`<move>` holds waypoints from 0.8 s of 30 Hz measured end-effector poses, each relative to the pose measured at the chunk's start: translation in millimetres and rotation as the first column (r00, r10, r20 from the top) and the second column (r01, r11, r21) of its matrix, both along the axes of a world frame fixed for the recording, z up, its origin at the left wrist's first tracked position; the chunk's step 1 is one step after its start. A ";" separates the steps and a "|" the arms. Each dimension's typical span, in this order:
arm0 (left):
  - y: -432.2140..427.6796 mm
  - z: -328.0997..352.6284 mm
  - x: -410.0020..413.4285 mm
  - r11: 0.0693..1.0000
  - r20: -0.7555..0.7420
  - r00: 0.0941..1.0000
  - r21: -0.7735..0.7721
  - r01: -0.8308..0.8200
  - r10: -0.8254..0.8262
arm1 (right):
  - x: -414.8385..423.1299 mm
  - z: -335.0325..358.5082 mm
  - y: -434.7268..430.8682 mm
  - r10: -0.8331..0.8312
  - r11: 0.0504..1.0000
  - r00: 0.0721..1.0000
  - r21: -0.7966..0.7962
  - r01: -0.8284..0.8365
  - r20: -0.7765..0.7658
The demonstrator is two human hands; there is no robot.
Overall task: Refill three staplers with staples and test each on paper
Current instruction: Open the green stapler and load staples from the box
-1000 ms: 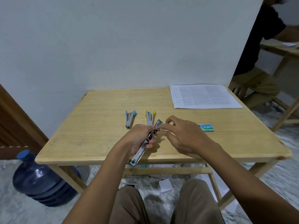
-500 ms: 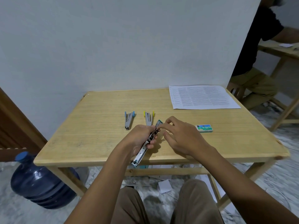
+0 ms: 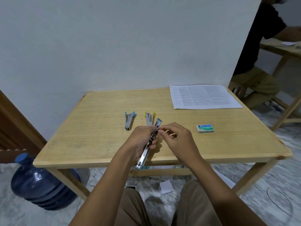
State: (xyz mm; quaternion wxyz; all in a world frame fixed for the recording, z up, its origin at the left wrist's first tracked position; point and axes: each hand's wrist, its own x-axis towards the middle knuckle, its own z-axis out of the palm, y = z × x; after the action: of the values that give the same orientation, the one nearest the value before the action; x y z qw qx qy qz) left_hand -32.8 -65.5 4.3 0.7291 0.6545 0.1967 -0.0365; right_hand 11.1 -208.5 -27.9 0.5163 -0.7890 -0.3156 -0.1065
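**Soft, even indoor light; wide-angle bending at the edges**

The scene is lit evenly and rather dimly, with a cool cast on the wall (image 3: 114,46). Faint shadows are cast on the table (image 3: 91,128) under the hands. Glare is seen on the water bottle (image 3: 39,185). Straight lines are bowed toward the edges, and the corners are slightly smeared.

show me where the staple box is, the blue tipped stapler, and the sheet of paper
staple box (image 3: 205,128), head view, on its green top face.
blue tipped stapler (image 3: 129,120), head view, on its grey body.
sheet of paper (image 3: 203,97), head view, mid printed text.
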 end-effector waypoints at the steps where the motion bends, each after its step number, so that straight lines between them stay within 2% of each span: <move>1: -0.4 -0.5 -0.6 1.000 0.008 1.000 0.003 -0.002 0.002 | 1.1 0.4 0.7 -0.011 1.000 1.000 -0.019 0.011 0.011; 8: -6.2 -1.1 -2.2 1.000 0.048 0.999 -0.009 -0.006 0.006 | 4.0 6.8 5.3 -0.049 0.991 0.997 -0.129 0.041 -0.064; 16: -8.5 -1.3 -1.6 0.999 0.060 0.998 0.000 -0.033 0.033 | -6.0 2.1 8.6 -0.089 0.954 0.989 -0.274 0.119 0.122; 24: -5.1 -1.6 0.8 0.996 0.080 0.995 -0.066 -0.056 0.061 | -6.4 1.1 3.6 -0.108 0.935 0.992 -0.332 0.124 0.066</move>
State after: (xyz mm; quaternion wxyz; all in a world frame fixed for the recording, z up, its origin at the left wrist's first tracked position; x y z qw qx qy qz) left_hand -32.0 -70.6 2.7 0.7579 0.6258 0.1843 0.0057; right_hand 4.7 -204.9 -26.7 0.3598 -0.8798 -0.2940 -0.0998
